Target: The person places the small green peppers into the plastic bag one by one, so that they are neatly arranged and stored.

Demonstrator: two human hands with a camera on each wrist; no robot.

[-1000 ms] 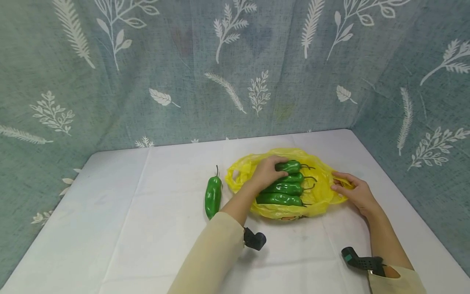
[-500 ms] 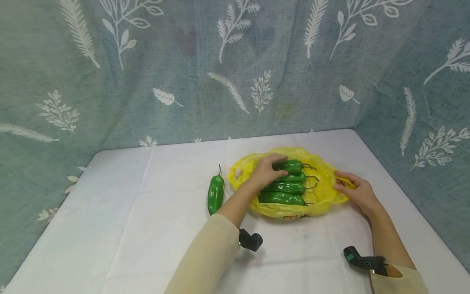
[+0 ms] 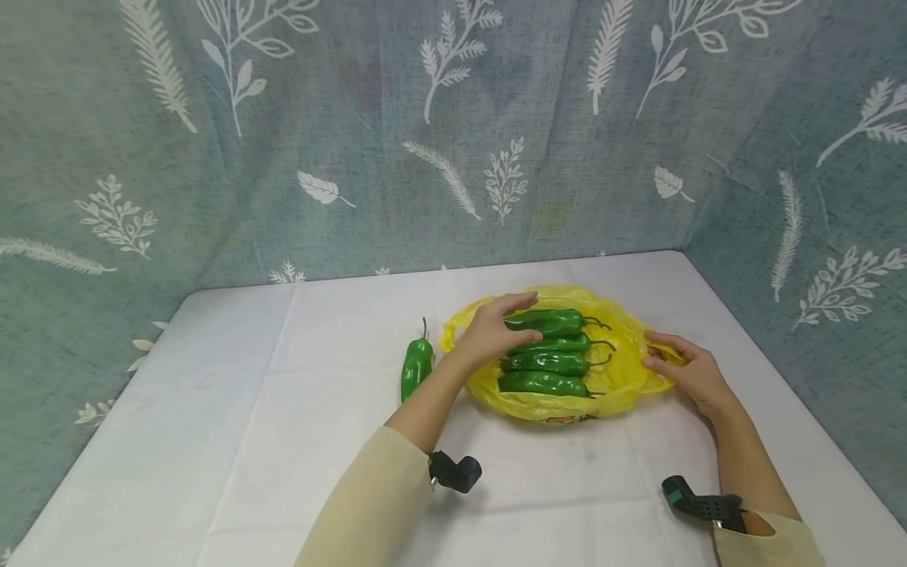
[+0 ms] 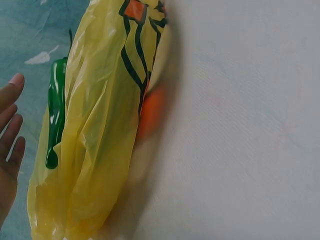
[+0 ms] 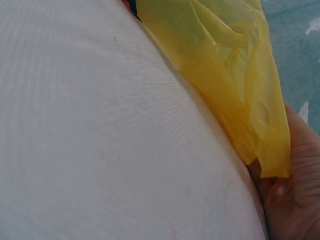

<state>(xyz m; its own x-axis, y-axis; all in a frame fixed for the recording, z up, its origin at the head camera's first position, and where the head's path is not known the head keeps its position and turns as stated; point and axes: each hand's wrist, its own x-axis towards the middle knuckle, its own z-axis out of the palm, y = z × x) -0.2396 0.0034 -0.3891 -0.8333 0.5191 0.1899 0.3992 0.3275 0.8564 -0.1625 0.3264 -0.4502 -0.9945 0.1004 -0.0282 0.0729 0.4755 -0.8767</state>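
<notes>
Several glossy green chili peppers (image 3: 549, 363) lie side by side in a yellow plastic bag (image 3: 623, 346), stems pointing right. My left hand (image 3: 492, 331) hovers over the bag's left side with thumb and fingers spread, near the blunt end of the farthest pepper (image 3: 553, 321). In the left wrist view, that hand (image 4: 10, 145) is apart from the visible pepper (image 4: 57, 112). At the bag's right end, my right hand (image 3: 690, 372) pinches the handle; in the right wrist view the plastic (image 5: 225, 75) runs into the hand (image 5: 295, 205), and its fingertips are mostly hidden.
One more green chili pepper (image 3: 416, 366) lies on the white tablecloth (image 3: 319, 409), left of the bag, its lower end hidden behind the left forearm. A blue-green leaf-print cloth (image 3: 354, 157) hangs behind and on both sides of the table.
My left hand has let go of the farthest pepper in the bag and drawn back to the left, uncovering more of it. The right hand stays at the bag's handle.
</notes>
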